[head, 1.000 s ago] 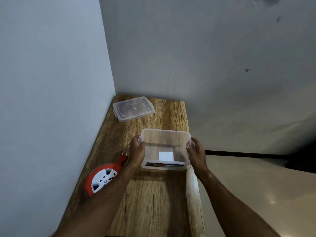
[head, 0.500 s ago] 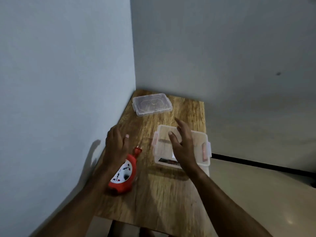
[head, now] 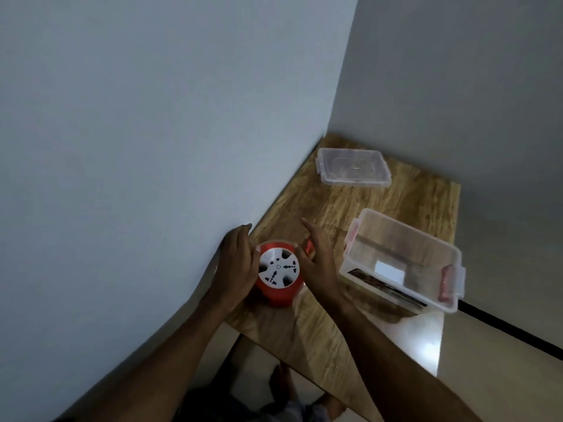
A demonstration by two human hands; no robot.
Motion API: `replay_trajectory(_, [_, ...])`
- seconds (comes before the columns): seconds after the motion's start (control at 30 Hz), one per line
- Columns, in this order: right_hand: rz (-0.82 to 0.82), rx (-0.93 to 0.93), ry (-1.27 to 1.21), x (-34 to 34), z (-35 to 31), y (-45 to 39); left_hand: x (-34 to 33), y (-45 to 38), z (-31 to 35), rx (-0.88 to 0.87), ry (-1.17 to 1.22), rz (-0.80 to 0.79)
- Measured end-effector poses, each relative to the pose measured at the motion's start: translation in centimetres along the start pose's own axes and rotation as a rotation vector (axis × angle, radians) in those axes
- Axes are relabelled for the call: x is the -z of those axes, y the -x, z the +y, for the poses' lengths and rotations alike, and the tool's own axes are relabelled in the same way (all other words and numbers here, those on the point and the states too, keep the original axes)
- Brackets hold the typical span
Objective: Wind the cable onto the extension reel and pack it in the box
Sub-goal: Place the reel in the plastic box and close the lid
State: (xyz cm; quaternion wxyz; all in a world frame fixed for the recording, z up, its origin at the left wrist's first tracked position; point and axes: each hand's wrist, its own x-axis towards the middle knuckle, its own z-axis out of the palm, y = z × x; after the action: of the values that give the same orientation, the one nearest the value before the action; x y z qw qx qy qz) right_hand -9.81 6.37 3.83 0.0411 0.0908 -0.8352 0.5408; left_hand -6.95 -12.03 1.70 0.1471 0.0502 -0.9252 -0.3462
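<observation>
The red extension reel (head: 277,274), white socket face up, stands on the wooden table (head: 320,333) close to the left wall. My left hand (head: 237,264) cups its left side. My right hand (head: 318,264) presses against its right side, thumb on the rim and fingers stretched out. The reel's red plug (head: 309,247) peeks out behind my right thumb. No loose cable shows. To the right stands the clear plastic box (head: 353,263), open, with red clips and a white label at its bottom.
The box's clear lid (head: 353,167) lies flat at the table's far corner. Walls close in on the left and behind. The table's near edge runs just behind the reel, with floor and my feet (head: 280,379) below it.
Both hands let go of the box and swung left. The left reached the reel first, then the right joined it. The reel now stands face up between them.
</observation>
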Motion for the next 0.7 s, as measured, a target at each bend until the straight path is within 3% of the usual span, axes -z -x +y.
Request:
replay_trajectory(0.2, [-0.004,-0.066,0.058,-2.0,3.3,1.2,-2.3,2.7,-2.6,0.107,-0.050,-0.054])
replay_trajectory(0.47, [0.020,-0.142,0.191,-3.6,5.5,1.9,-4.2,4.2,-2.6,0.183,0.001,-0.012])
replay_trajectory(0.7, [0.049,-0.167,0.128,-4.5,5.0,1.6,-6.2,3.8,-2.9,0.299,0.165,-0.009])
